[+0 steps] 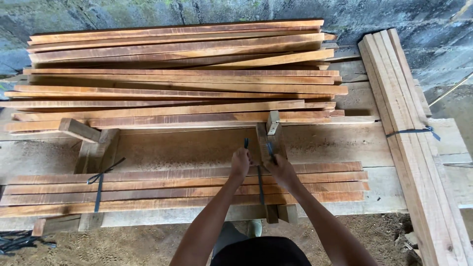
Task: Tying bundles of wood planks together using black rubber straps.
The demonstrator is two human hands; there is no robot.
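A rough plank workbench (345, 143) stands on a sawdust floor (138, 246) against a grey wall (433, 19). Loose wooden slats (177, 74) fill the upper frame. At lower centre, the slat bundle (187, 189) lies flat; left hand (240, 162) and right hand (281, 170) each seemingly pinch a dark strap (260, 184) end.

Strap (260, 184) under hands (261, 165) hidden

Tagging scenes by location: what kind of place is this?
Likely a rough woodworking or timber yard. A big pile of sawn planks lies on a plank bench, sawdust covers the ground, and both hands tie a dark strap round a bundle of slats.
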